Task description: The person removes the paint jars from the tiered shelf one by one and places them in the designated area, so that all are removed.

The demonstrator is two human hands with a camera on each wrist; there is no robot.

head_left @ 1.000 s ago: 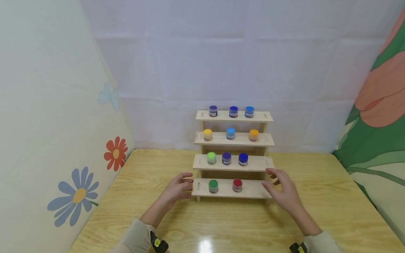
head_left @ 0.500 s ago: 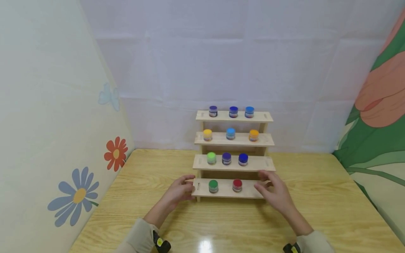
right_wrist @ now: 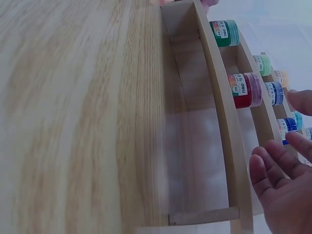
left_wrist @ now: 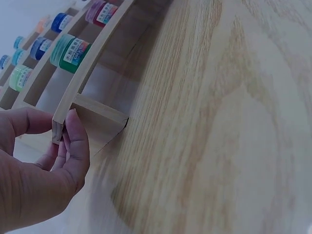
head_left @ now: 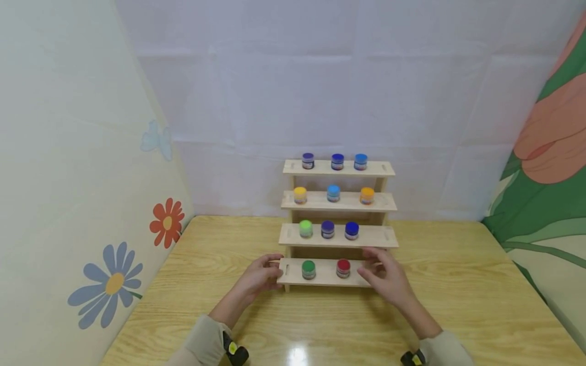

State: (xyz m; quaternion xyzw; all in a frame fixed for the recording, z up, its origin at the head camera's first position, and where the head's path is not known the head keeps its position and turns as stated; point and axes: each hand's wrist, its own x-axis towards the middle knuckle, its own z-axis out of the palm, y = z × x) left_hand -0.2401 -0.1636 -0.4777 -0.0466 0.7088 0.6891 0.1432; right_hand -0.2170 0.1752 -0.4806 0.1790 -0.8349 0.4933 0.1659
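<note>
A four-step wooden display rack (head_left: 293,277) bears several small paint jars. At the left end of its lowest step, my left hand (head_left: 260,277) pinches the board between thumb and fingers, which the left wrist view shows close up. My right hand (head_left: 386,277) hovers over the right part of that step, fingers loosely bent and holding nothing. Just left of its fingertips stands a red paint jar (head_left: 343,268). Farther left on the same step is a green paint jar (head_left: 309,269). In the right wrist view the red paint jar (right_wrist: 245,90) is apart from the fingers.
On the step above stand light green (head_left: 305,229), purple (head_left: 327,229) and dark blue jars (head_left: 351,231). Yellow, light blue and orange jars occupy the third step; purple and blue ones the top. The rack stands on a wood-grain table (head_left: 229,239), before a white cloth backdrop (head_left: 256,101).
My right hand has moved left along the lowest step, from its right end towards the red jar. The left hand has shifted slightly right onto the board's end. The jars have stayed put.
</note>
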